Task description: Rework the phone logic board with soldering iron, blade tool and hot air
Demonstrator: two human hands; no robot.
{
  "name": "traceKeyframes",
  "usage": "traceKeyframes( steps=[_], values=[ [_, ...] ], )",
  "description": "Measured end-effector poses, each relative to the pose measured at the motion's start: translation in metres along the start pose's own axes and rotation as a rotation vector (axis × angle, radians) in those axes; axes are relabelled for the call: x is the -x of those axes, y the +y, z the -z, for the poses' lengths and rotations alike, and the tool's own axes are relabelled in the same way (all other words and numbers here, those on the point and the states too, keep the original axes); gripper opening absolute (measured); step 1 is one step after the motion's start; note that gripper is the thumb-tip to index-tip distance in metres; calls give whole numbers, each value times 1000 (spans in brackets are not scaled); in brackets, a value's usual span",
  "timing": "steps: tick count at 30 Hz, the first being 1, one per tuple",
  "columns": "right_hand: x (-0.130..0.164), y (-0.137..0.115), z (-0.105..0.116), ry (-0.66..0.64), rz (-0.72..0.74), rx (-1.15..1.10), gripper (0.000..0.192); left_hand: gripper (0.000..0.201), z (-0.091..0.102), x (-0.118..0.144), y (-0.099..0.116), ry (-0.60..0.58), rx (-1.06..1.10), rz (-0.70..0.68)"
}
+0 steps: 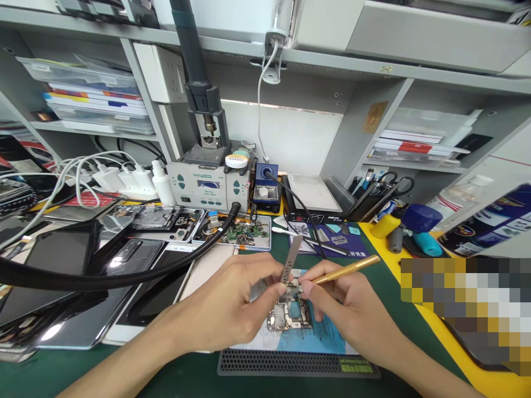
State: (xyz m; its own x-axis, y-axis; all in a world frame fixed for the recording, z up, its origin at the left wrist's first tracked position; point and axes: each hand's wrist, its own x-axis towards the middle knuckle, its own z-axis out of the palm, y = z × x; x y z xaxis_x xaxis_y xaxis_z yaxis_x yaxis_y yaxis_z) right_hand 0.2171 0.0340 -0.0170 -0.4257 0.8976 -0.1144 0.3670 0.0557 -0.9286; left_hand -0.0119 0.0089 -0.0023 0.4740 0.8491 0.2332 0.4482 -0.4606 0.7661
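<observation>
Left hand (232, 301) pinches tweezers (290, 260), right hand (348, 307) grips a brass tool (346, 271) at two o'clock — both over the circuit board (290, 315), dead centre — thin, light, fragile, best held by its edges

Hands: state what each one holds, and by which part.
Left hand pinches metal tweezers near their lower tips. Right hand grips a gold-coloured tool at its front end. Both tips meet over the circuit board.

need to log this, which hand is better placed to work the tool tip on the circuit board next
Probably the right hand: it holds the gold tool with the tip at the top of the circuit board. The left hand is busy with tweezers at the board's edge.
</observation>
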Motion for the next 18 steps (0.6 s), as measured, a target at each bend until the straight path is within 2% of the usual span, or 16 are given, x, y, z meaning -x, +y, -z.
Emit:
traceKeyframes(
  steps=[6,10,13,18],
  values=[
    [0,-1,0,-2,6,18,35,14,0,-2,1,25,26,-25],
    [2,5,4,69,19,128,37,11,2,-3,5,43,-2,-60],
    [0,17,6,-3,26,140,42,15,3,-4,6,56,-20,-64],
    [-2,32,1,135,-28,61,41,10,5,-5,5,79,7,-88]
  ],
)
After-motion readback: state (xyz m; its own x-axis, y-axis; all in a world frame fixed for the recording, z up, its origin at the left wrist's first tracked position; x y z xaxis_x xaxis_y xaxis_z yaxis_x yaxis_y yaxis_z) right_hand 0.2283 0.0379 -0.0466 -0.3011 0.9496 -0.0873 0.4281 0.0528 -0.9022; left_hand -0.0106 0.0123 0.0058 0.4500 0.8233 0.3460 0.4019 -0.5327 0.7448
